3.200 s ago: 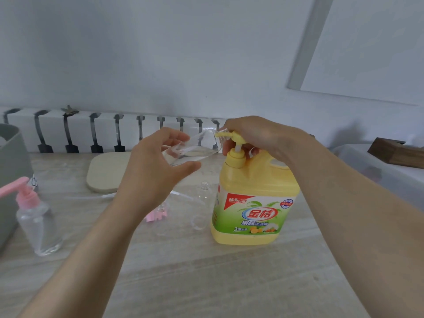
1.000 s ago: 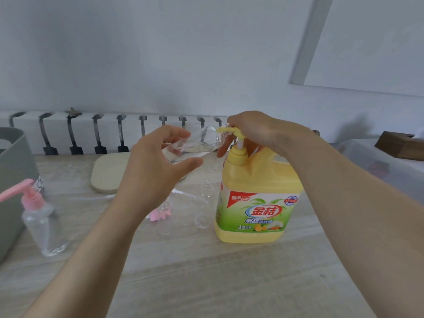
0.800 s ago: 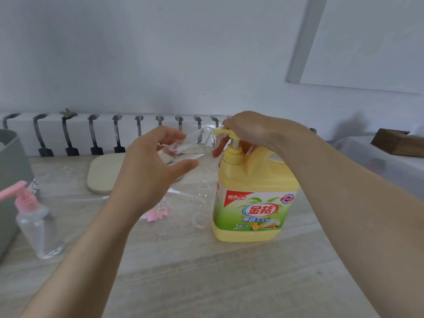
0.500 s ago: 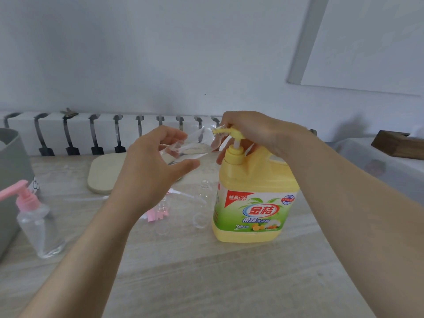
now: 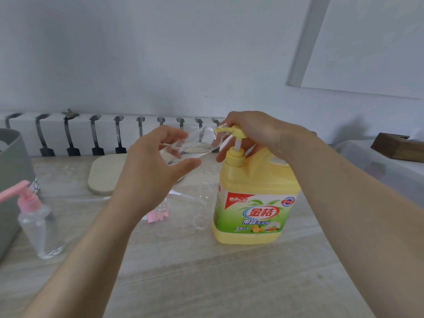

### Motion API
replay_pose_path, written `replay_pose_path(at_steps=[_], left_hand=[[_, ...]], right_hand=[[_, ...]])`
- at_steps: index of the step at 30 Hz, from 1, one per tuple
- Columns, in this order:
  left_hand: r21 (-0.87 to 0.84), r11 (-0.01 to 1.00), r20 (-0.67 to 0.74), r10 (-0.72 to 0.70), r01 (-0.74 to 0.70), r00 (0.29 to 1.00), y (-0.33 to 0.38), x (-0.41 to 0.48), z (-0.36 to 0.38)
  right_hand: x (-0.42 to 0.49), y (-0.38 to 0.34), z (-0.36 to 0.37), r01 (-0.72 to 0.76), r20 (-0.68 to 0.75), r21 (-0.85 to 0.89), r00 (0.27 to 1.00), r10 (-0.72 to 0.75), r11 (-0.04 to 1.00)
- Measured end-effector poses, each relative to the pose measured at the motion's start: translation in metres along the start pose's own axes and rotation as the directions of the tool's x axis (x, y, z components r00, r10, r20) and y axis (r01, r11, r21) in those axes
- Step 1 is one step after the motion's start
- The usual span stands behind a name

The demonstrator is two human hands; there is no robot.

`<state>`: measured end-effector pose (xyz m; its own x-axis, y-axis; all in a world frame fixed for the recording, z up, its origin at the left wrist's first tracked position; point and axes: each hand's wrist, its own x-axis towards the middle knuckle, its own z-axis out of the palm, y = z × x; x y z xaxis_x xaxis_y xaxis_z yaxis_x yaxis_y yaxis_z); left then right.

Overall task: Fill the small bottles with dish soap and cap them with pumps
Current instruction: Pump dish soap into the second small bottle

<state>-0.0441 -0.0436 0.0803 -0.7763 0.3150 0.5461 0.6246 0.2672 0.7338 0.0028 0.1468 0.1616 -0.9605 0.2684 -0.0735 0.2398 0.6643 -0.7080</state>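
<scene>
A big yellow dish soap jug (image 5: pixel 254 203) stands on the table, its yellow pump (image 5: pixel 236 136) raised. My right hand (image 5: pixel 257 131) lies over the pump head, fingers curled round it. My left hand (image 5: pixel 151 171) holds a small clear bottle (image 5: pixel 192 145) tilted on its side, its mouth against the pump's nozzle; a little pale liquid lies inside. Two uncapped clear bottles (image 5: pixel 202 207) stand left of the jug, one partly behind my left wrist. A pink pump part (image 5: pixel 158 215) lies beside them. A clear bottle capped with a pink pump (image 5: pixel 36 223) stands at the far left.
A pale oval board (image 5: pixel 105 175) lies on the wooden table behind my left hand. A grey bin (image 5: pixel 11 180) fills the left edge. A white rail with dark clips (image 5: pixel 91 134) runs along the wall. A clear box and a dark wooden block (image 5: pixel 399 148) sit at the right.
The pump head has risen a little under my right hand since half a second ago. My left hand keeps the small bottle at the nozzle.
</scene>
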Motion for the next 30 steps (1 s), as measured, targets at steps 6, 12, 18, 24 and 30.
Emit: replay_pose_path(at_steps=[6, 12, 18, 24, 30], left_hand=[[0.024, 1.000, 0.000, 0.005, -0.005, 1.000, -0.0005, -0.0006, 0.0003], [0.056, 0.998, 0.016, 0.000, -0.001, 1.000, -0.0008, -0.0006, 0.0002], [0.083, 0.996, 0.035, -0.011, 0.008, 0.999, -0.0021, -0.0005, 0.0004], [0.067, 0.998, 0.033, -0.002, 0.000, 0.999, -0.0027, 0.0002, 0.0002], [0.021, 1.000, 0.017, 0.009, -0.009, 1.000, -0.0012, -0.0009, -0.0003]], right_hand=[[-0.0011, -0.0018, 0.0014, 0.000, -0.079, -0.072, 0.997, -0.006, 0.997], [0.0011, -0.0014, 0.0026, -0.037, -0.057, -0.161, 0.998, 0.029, 0.986], [0.0034, -0.0065, 0.0041, -0.049, -0.068, -0.197, 0.997, 0.036, 0.979], [0.0004, -0.0016, 0.0034, -0.040, -0.045, -0.085, 0.998, 0.036, 0.996], [0.0005, 0.0003, -0.0046, -0.010, 0.079, 0.072, 0.997, 0.004, 0.997]])
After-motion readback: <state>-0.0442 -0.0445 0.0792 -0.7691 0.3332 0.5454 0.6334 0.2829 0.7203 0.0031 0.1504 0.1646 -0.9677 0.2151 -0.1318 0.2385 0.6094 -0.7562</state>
